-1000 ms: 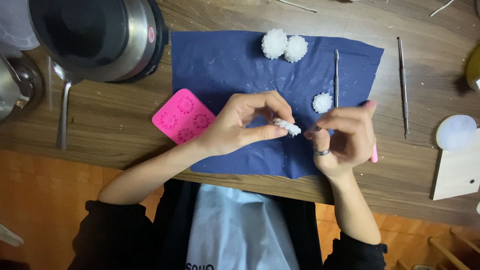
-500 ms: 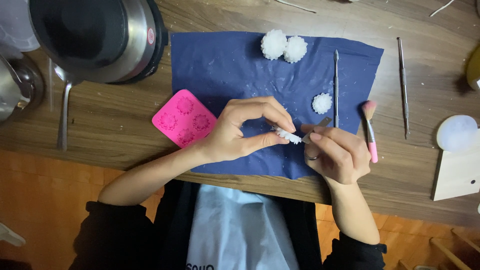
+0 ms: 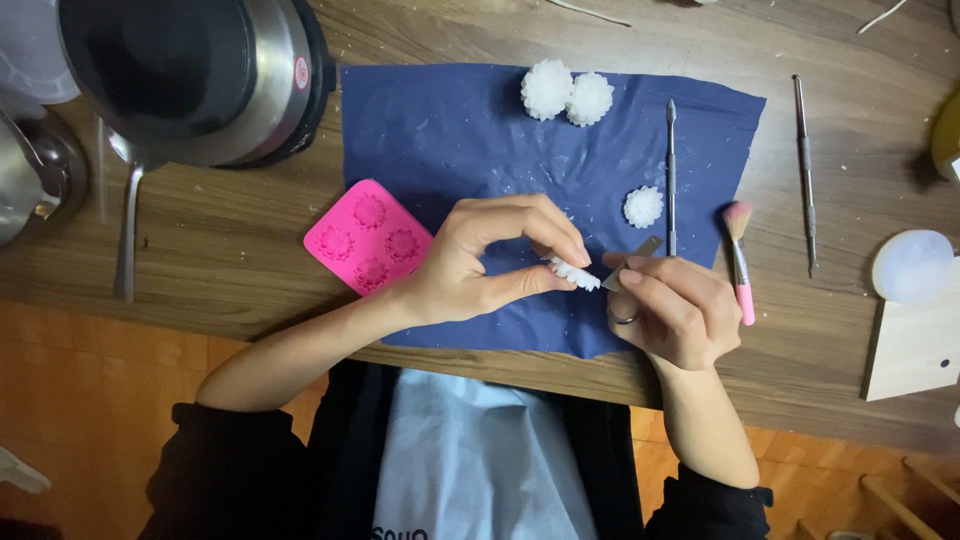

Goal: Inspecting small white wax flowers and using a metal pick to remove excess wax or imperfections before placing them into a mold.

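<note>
My left hand [image 3: 490,260] pinches a small white flower-shaped wax piece [image 3: 573,272] between thumb and fingers, above a dark blue cloth [image 3: 450,130]. My right hand [image 3: 670,310], with a ring on one finger, holds a thin flat metal blade [image 3: 635,258] whose lower end touches the white piece. A pink brush [image 3: 740,258] lies on the table just right of my right hand. A pink silicone mould [image 3: 368,238] with flower cavities lies left of my left hand.
Two white flower pieces [image 3: 566,94] sit at the cloth's far edge, a third [image 3: 643,206] near a metal pick [image 3: 671,170]. Another metal tool [image 3: 803,170] lies to the right. A black pot [image 3: 190,70], spoon [image 3: 127,230], round white disc [image 3: 912,266] and wooden board [image 3: 915,345] stand around.
The pink brush has left my right hand and now lies on the table. My right hand has taken up the metal blade and brought it to the white piece.
</note>
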